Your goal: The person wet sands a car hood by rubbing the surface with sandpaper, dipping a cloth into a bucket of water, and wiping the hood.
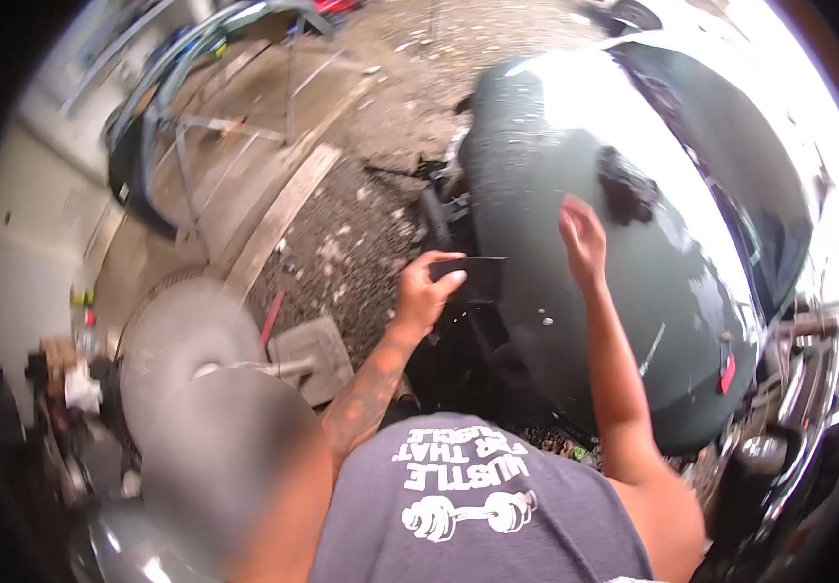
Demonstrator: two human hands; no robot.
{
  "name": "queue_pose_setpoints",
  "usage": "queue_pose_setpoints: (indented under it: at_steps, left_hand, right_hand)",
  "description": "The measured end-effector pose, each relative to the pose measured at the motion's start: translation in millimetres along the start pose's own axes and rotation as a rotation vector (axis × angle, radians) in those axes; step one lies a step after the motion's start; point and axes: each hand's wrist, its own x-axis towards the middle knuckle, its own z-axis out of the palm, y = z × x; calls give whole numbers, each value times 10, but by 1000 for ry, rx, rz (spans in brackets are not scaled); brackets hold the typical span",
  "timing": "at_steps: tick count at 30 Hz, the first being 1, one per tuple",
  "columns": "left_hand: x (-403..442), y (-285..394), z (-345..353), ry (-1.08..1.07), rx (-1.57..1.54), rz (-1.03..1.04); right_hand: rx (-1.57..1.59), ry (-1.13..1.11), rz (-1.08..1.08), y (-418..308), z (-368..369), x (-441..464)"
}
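Observation:
My left hand [426,294] pinches a thin, dark, flat sheet [483,278] between thumb and fingers. The sheet is held up beside the near-left edge of a dark green car hood [556,321]; I cannot make out its material. Over the hood, my right hand [585,241] is raised with its fingers stretched out and holds nothing. Just beyond it, a crumpled black cloth [628,185] lies on the hood. Toward the right end of the hood lies a small red-ended object [728,372]. Wet-looking patches and white flecks mark the painted surface.
A large round grey fan [186,340] stands at my left, near a grey base [313,360]. Farther off, a car body panel rests on a metal stand [186,175]. A wooden plank [288,214] edges the gravel. Shiny trim pieces [808,408] stand at right.

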Motion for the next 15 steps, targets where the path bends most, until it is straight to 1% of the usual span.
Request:
queue_pose_setpoints:
  at_steps: [1, 2, 3, 4, 6, 7, 8, 9, 10, 11, 12, 13, 14, 15]
  left_hand:
    - [5, 6, 88, 3, 52, -21]
    - [21, -67, 127, -22, 134, 28]
    - [1, -74, 174, -63, 184, -33]
    - [50, -286, 169, -127, 226, -21]
    - [91, -361, 246, -220, 152, -40]
    - [124, -346, 244, -244, 215, -1]
    - [205, -320, 314, -325, 266, 36]
    - [316, -275, 366, -426, 221, -45]
    - [427, -264, 442, -493, 145, -199]
    - [566, -107, 541, -577, 308, -148]
    - [760, -220, 578, -589, 273, -92]
    - [958, -62, 642, -609, 407, -126]
    - [1170, -73, 641, -590, 391, -136]
    - [1407, -61, 656, -586, 428, -145]
  right_hand:
    - [167, -197, 275, -373, 139, -331]
    - [386, -235, 379, -514, 326, -604]
    - [603, -268, 508, -605, 491, -873]
    - [678, -316, 463, -634, 548, -1061]
    - [836, -173, 578, -804, 672, -1209]
    - [818, -107, 622, -746, 674, -1234]
    - [788, 13, 645, -697, 576, -1245]
    - [737, 59, 625, -746, 471, -1174]
    - [676, 62, 602, -632, 295, -1134]
    - [594, 148, 406, -682, 134, -1024]
    - [493, 220, 234, -696, -35, -909]
    - [376, 420, 192, -612, -255, -838]
    - [262, 596, 153, -477, -435, -768]
    - [21, 727, 95, -293, -587, -699]
